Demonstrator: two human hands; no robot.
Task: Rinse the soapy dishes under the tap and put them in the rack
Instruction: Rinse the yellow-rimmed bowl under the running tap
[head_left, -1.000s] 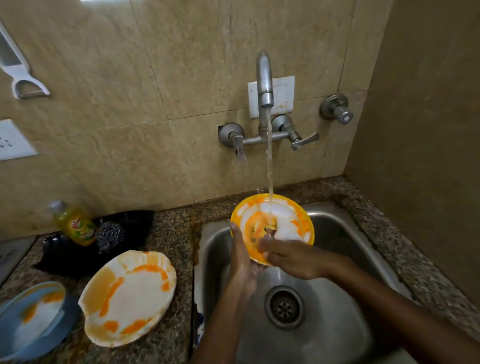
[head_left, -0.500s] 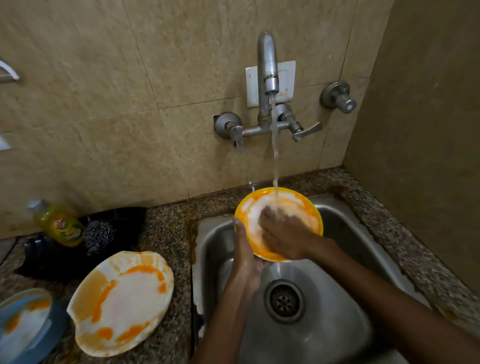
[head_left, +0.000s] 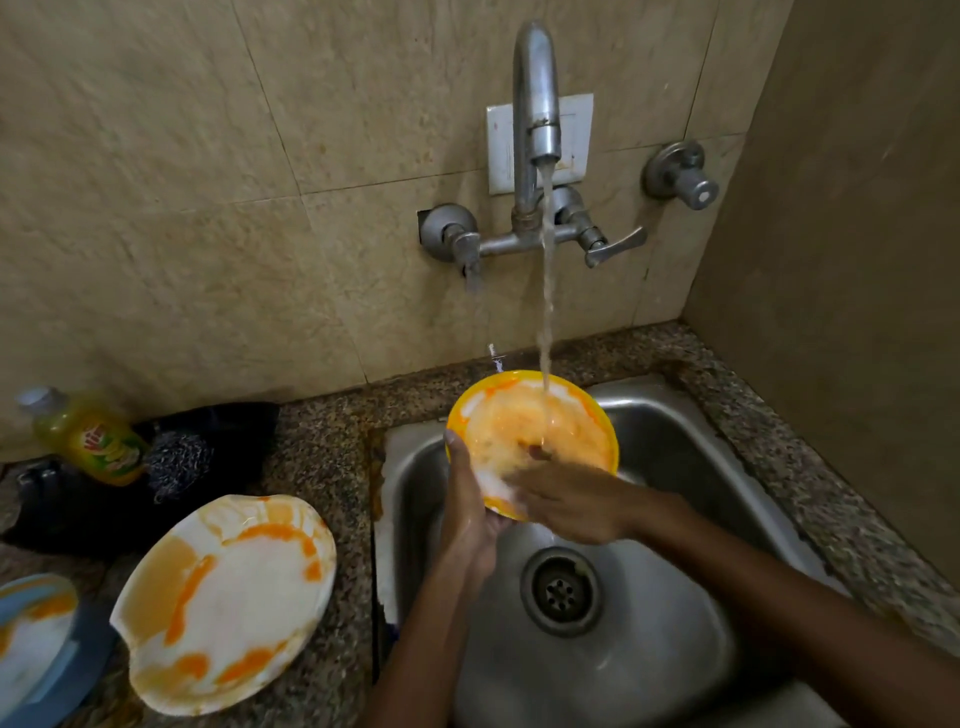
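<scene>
Step in hand: rinsing. Yellow plate (head_left: 550, 431) tilted over sink (head_left: 675, 467), under tap (head_left: 537, 104) stream. Left hand (head_left: 467, 509) grips plate's near-left rim. Right hand (head_left: 566, 506), fingers flat, rubs plate face. Next, likely: clear suds, move to rack; none visible near sink.

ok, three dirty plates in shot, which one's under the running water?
The yellow-rimmed plate, held over the sink by the left hand while the right hand rubs it. The white plate and the blue plate sit on the counter.
</scene>
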